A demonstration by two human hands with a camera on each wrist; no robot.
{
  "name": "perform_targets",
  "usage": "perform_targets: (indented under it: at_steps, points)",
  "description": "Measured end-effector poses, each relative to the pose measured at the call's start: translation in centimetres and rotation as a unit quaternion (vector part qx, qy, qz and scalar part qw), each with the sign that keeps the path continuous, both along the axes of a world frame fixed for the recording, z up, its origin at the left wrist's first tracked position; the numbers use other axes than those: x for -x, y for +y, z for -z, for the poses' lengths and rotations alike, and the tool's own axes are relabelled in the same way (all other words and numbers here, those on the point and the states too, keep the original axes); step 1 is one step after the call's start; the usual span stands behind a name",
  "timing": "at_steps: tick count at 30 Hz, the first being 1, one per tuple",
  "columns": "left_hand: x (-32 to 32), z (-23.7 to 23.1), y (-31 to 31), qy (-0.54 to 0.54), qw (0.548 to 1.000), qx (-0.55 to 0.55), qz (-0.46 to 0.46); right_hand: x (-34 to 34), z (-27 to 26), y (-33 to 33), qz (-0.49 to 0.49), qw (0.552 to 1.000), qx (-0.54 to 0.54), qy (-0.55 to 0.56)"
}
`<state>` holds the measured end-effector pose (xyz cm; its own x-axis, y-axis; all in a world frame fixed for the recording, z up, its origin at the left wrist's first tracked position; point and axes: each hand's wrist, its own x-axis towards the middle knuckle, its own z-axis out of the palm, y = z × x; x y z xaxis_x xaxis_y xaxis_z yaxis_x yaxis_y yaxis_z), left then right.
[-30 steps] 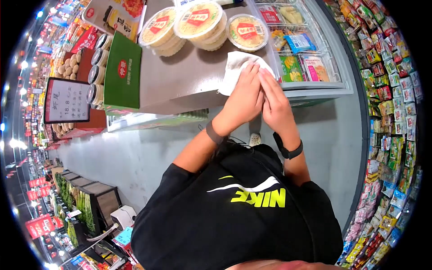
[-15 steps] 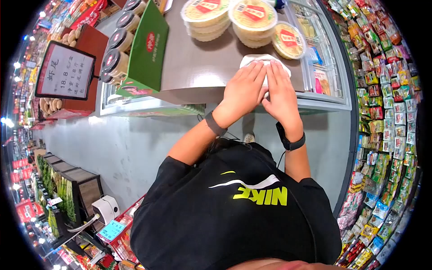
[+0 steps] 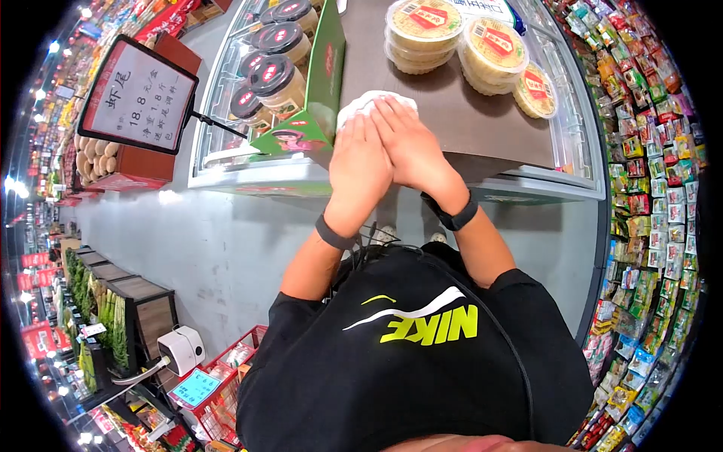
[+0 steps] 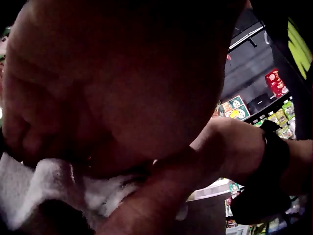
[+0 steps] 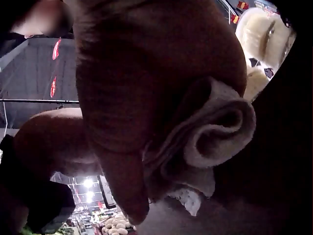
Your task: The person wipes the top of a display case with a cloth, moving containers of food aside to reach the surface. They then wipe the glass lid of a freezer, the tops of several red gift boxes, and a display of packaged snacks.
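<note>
A white cloth point(image 3: 374, 101) lies on the brown counter top point(image 3: 471, 128), between the green carton and the tubs. My left hand point(image 3: 361, 167) rests on its near side with extended fingers. Beside it, my right hand point(image 3: 414, 147) presses on the cloth, fingers straight and touching the left hand. In the left wrist view, white cloth point(image 4: 51, 183) bunches under the dark palm of the left hand point(image 4: 112, 88). Folded, rolled cloth point(image 5: 222, 134) shows beneath the right hand point(image 5: 156, 68) in the right wrist view.
Stacked clear tubs point(image 3: 493, 53) stand on the counter at the right. A green carton point(image 3: 329, 75) with dark-lidded jars point(image 3: 277, 75) borders it at left, beside a price sign point(image 3: 139, 94). Hanging packets point(image 3: 655, 188) line the far right; a red basket point(image 3: 226, 392) is lower left.
Both hands and the cloth have moved left across the counter, away from the tubs and close to the green carton. The head view has shifted, showing more of the jars.
</note>
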<state>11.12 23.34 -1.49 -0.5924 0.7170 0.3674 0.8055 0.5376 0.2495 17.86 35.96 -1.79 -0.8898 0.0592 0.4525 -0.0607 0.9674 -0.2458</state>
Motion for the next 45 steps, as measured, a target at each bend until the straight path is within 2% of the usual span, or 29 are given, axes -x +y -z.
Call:
perform_targets:
  at_steps: [5,10,17,23,26,30,32,35,39,42,45]
  points:
    - [0.2,0.5,0.3,0.025,1.0,-0.006,0.017,-0.1,0.2,0.2,0.015,1.0,0.011,0.021]
    - [-1.3,-0.3,3.7,-0.031,0.994,-0.012,0.104,-3.4,0.0,2.6,0.092,0.996,0.001,-0.005]
    - [-6.1,0.3,10.2,-0.037,0.977,-0.013,0.208,-10.4,-0.3,7.3,0.196,0.979,-0.025,-0.042]
    - [-10.9,1.0,16.1,-0.068,0.954,-0.041,0.288,-16.5,-0.5,10.6,0.321,0.942,-0.065,-0.077]
    - [-12.1,1.6,18.1,-0.072,0.944,-0.054,0.317,-17.7,0.1,11.0,0.379,0.914,-0.098,-0.107]
    - [-12.4,1.1,19.5,-0.101,0.915,-0.084,0.382,-18.5,0.8,10.5,0.435,0.892,-0.079,-0.093]
    - [-12.4,1.1,19.4,-0.11,0.908,-0.083,0.396,-18.8,0.5,10.4,0.428,0.897,-0.067,-0.091]
    - [-12.3,1.5,19.8,-0.062,0.91,-0.074,0.404,-18.5,0.6,10.3,0.435,0.894,-0.07,-0.083]
    - [-11.9,1.8,18.6,-0.031,0.918,-0.073,0.387,-17.9,1.4,9.8,0.428,0.895,-0.087,-0.092]
    - [-11.1,1.3,17.1,0.01,0.936,-0.053,0.348,-16.8,2.4,9.7,0.391,0.912,-0.112,-0.056]
    - [-9.7,0.6,15.0,0.041,0.943,-0.035,0.329,-15.0,1.6,8.2,0.35,0.935,-0.047,-0.041]
